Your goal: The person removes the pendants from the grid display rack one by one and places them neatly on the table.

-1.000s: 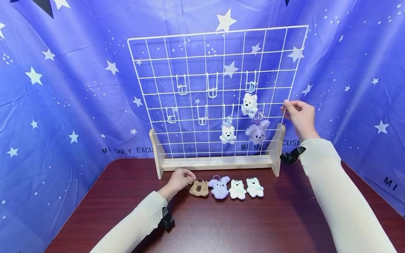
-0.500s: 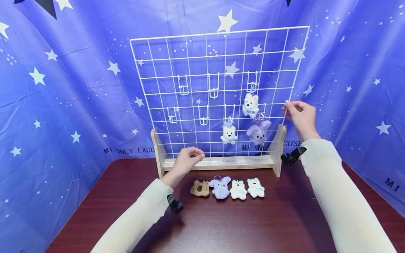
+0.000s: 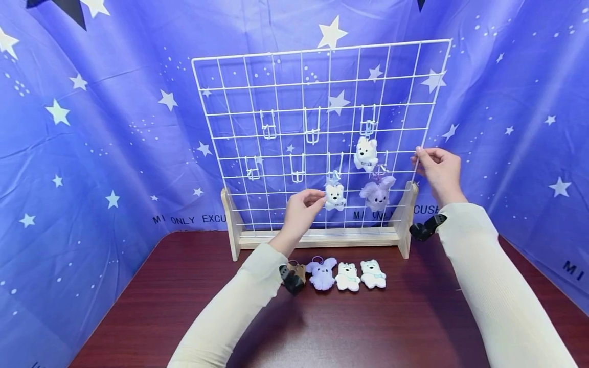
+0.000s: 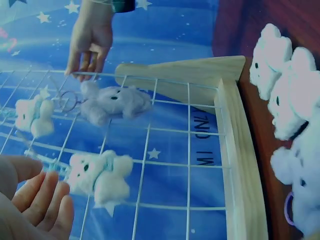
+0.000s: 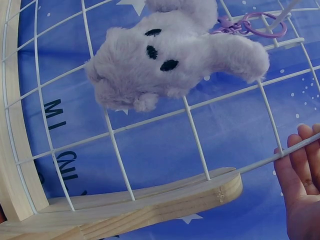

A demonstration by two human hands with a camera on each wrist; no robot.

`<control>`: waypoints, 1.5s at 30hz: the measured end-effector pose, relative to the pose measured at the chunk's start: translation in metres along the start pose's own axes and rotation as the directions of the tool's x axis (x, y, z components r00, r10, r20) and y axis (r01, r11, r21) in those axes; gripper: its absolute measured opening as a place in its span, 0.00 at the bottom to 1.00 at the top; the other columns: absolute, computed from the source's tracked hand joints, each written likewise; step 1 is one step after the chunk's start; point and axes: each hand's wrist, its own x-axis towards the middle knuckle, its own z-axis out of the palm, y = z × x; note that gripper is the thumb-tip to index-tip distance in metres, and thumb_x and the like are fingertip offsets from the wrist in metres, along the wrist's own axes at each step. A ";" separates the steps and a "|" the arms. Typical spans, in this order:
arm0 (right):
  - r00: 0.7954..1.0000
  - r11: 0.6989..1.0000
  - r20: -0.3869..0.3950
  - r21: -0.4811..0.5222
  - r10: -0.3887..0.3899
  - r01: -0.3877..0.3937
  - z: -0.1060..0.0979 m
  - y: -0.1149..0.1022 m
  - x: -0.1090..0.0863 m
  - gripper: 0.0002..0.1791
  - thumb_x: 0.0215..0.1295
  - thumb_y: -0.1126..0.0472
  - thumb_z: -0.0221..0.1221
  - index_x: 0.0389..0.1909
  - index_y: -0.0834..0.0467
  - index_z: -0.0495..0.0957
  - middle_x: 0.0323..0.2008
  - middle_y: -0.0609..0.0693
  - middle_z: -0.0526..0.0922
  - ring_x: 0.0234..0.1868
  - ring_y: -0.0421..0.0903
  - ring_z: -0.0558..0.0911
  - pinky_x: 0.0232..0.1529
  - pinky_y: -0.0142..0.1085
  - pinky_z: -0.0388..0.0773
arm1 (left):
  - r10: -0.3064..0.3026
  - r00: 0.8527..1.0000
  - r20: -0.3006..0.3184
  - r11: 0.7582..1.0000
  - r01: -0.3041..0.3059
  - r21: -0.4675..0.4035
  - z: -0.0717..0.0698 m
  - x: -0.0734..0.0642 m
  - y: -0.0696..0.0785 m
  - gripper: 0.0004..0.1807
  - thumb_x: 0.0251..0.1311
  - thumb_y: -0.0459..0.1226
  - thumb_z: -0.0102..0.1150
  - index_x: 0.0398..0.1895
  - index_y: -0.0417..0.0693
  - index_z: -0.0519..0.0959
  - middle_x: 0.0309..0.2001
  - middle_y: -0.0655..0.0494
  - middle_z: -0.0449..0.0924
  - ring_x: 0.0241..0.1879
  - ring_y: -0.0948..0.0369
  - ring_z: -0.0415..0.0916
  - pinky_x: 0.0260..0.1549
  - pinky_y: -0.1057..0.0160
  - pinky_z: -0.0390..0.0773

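My left hand [image 3: 301,212] is raised before the white wire grid [image 3: 294,79], its fingertips right at the side of a small white bear plush keychain [image 3: 335,197]. Nothing shows between its relaxed fingers [image 4: 47,197] in the left wrist view. On the far side, my right hand [image 3: 440,171] pinches the grid's right edge wire between thumb and fingers. Close by it hangs a lilac long-eared plush keychain [image 5: 150,60] by a purple ring [image 5: 265,25]. Another white bear plush [image 3: 365,153] hangs on a hook above.
Several white hooks [image 3: 298,174] on the grid's left part carry nothing. A wooden stand [image 3: 322,237] bears the grid. Along the table [image 3: 368,327] lie a lilac plush [image 3: 322,275], two white bears [image 3: 348,277] and a brown plush [image 3: 300,273], partly hidden by my left wrist camera.
My left hand has risen from beside the brown plush and moved right to the lower hanging white bear. My right hand keeps its hold on the grid's edge.
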 end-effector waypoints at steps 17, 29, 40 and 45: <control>1.000 0.999 -0.009 -0.044 -0.002 0.002 0.002 0.000 0.002 0.09 0.62 0.60 0.61 0.22 0.49 0.82 0.18 0.37 0.82 0.22 0.32 0.79 0.27 0.22 0.77 | 0.081 0.968 -0.237 0.991 -0.053 0.121 0.035 0.035 0.014 0.08 0.54 0.32 0.64 0.37 0.41 0.83 0.34 0.51 0.85 0.32 0.60 0.79 0.33 0.72 0.75; 1.000 0.999 -0.005 -0.039 0.000 -0.001 0.001 -0.001 0.003 0.07 0.62 0.60 0.61 0.24 0.50 0.82 0.18 0.37 0.82 0.22 0.32 0.80 0.28 0.22 0.77 | 0.042 0.949 -0.312 0.984 0.015 0.178 0.044 0.040 0.018 0.06 0.51 0.34 0.67 0.33 0.45 0.84 0.30 0.55 0.86 0.31 0.61 0.80 0.34 0.68 0.74; 1.000 0.999 -0.005 -0.048 -0.002 0.002 -0.001 0.001 0.002 0.08 0.62 0.59 0.61 0.23 0.50 0.82 0.18 0.37 0.82 0.22 0.32 0.80 0.28 0.22 0.77 | -0.038 0.934 -0.355 0.988 0.089 0.129 0.049 0.042 0.016 0.04 0.49 0.36 0.68 0.29 0.47 0.83 0.27 0.56 0.84 0.29 0.61 0.78 0.34 0.66 0.72; 1.000 0.999 -0.004 -0.043 -0.002 0.002 -0.001 0.001 0.002 0.08 0.62 0.59 0.61 0.23 0.50 0.82 0.18 0.37 0.82 0.22 0.32 0.80 0.28 0.22 0.77 | -0.051 0.936 -0.349 0.987 0.100 0.124 0.049 0.040 0.017 0.05 0.49 0.37 0.69 0.27 0.47 0.83 0.28 0.56 0.84 0.29 0.61 0.77 0.32 0.68 0.72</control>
